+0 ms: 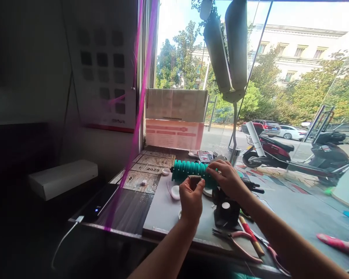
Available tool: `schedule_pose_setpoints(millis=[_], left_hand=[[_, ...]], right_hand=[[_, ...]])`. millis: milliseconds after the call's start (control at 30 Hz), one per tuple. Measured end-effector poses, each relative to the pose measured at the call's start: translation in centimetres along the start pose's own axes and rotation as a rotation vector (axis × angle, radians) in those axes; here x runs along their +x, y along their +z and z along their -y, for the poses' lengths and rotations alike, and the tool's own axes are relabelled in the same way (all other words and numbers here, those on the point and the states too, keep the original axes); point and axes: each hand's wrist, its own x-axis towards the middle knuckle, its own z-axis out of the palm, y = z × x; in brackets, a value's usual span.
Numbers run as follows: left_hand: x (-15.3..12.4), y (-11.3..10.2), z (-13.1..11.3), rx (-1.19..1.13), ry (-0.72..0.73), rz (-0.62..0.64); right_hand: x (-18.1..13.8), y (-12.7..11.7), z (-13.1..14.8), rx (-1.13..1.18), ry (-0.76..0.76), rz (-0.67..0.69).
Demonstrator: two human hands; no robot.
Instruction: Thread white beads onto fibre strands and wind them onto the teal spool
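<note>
A teal ribbed cylinder (189,169) with small white dots lies horizontally, its right end on a black stand (227,211). My left hand (192,199) is closed in front of it, with a small grey-brown flat piece (194,179) pinched between thumb and fingers; its material is unclear. My right hand (225,178) reaches over the cylinder's right part, its fingers bent and closed against the teal surface. Whether those fingertips also pinch something small cannot be seen. A white round dish (175,192) sits below the cylinder, left of my left hand.
Pink-handled pliers (235,238) and a red-and-tan stick (251,237) lie before the stand. A lamp pole (235,131) rises behind. Magenta strands (133,147) hang on the left. A white cable (64,234) droops from the table edge. A window stands beyond.
</note>
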Motion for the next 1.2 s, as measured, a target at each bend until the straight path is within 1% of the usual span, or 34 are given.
schedule_pose_setpoints(millis=[133, 300, 433, 567, 700, 800, 900, 1000, 1067, 1133, 1200], left_hand=[[0.2, 0.7, 1.3, 0.063, 0.059, -0.065], [-0.1, 1.2, 1.5, 0.237, 0.118, -0.144], [-0.2, 1.3, 1.6, 0.357, 0.154, -0.132], [-0.2, 1.2, 1.7, 0.42, 0.191, -0.122], [-0.2, 1.0, 1.8, 0.466, 0.205, -0.124], [-0.2, 1.1, 1.9, 0.455, 0.197, -0.121], [-0.2, 1.2, 2.0, 0.428, 0.199, -0.112], [-0.1, 0.8, 1.4, 0.354, 0.195, -0.07], [-0.3, -0.1, 0.3, 0.277, 0.136, -0.034], [-0.7, -1.6, -1.3, 0.194, 0.058, -0.023], [-1.4, -3.2, -2.9, 0.098, -0.044, 0.016]], right_hand=[[-0.8, 1.1, -0.2, 0.007, -0.023, -0.025], [-1.1, 1.1, -0.4, 0.01, -0.038, -0.028], [-1.0, 0.9, -0.8, 0.025, -0.047, 0.008], [-0.8, 0.7, -1.0, 0.043, -0.052, 0.033], [-0.8, 0.6, -0.8, 0.028, -0.047, 0.029], [-0.9, 0.9, -0.6, 0.003, -0.03, 0.012], [-1.0, 1.3, -0.5, -0.035, -0.025, -0.032], [-1.0, 1.2, -0.4, -0.064, -0.032, -0.065], [-1.0, 0.8, -0.2, -0.046, -0.043, -0.041], [-1.2, 0.1, 0.5, 0.015, -0.04, -0.013], [-1.8, -0.3, 1.5, 0.092, -0.033, -0.022]])
